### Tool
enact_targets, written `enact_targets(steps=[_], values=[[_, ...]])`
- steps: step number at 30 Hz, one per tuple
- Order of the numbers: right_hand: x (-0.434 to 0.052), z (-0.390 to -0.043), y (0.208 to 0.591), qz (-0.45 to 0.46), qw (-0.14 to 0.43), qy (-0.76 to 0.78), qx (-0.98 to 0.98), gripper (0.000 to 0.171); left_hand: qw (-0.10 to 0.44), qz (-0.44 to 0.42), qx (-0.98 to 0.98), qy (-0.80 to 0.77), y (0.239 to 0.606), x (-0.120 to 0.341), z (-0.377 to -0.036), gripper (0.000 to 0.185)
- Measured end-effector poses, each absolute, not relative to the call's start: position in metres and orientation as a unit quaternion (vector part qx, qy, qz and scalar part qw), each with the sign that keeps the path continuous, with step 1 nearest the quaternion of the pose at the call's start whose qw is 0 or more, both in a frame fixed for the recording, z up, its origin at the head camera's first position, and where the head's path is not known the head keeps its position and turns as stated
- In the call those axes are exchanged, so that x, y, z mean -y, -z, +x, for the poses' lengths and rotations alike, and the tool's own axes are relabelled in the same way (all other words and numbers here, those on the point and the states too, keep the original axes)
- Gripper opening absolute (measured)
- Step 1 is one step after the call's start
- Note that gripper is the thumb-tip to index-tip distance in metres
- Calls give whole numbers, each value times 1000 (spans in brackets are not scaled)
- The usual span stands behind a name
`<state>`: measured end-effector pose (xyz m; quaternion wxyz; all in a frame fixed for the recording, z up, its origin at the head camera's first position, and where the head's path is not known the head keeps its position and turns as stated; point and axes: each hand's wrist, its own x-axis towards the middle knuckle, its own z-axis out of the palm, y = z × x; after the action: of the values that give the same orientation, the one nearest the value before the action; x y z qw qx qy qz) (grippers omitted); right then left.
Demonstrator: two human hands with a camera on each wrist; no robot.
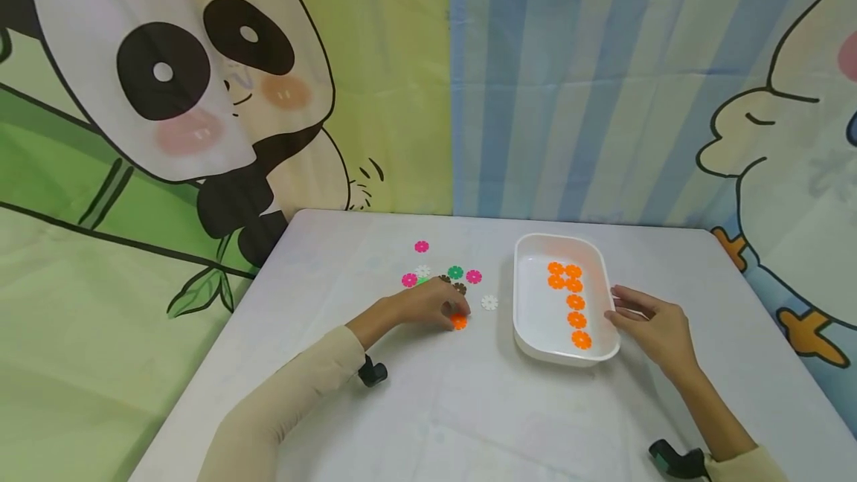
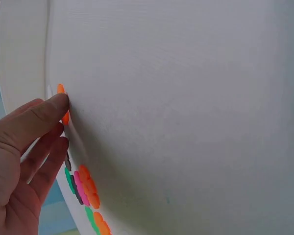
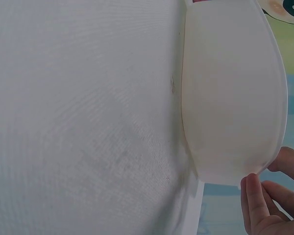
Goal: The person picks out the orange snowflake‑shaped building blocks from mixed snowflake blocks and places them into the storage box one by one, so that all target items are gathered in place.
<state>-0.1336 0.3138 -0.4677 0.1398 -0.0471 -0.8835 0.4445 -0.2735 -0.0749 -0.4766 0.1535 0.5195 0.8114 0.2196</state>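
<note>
One orange disc [image 1: 459, 322] sits under our left hand [image 1: 428, 303], fingertips pinching; we should lift cleanly; right hand [image 1: 652, 326], fingers relaxed, steadies the tray [image 1: 529, 333].

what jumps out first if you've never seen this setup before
The bright orange flower discs lined up inside the white tray on the right of the table catch the eye first. The right hand touches the tray's right edge. To the left, the left hand pinches one more orange disc on the white table, beside a loose scatter of pink, green, white and brown discs; a big cartoon panda fills the backdrop.
</note>
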Motion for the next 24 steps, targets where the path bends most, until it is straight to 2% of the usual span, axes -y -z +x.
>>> enact_targets(steps=[5,15,24], values=[[-313,-133,467,-54,135,-441,886,56,150,525,-809,-218,479,75,-275,26],[-312,-135,467,-42,147,-440,885,53,113,529,-827,-152,484,69,-276,35],[-311,-134,468,-46,149,-435,887,53,118,524,-832,-140,488,66,-272,32]])
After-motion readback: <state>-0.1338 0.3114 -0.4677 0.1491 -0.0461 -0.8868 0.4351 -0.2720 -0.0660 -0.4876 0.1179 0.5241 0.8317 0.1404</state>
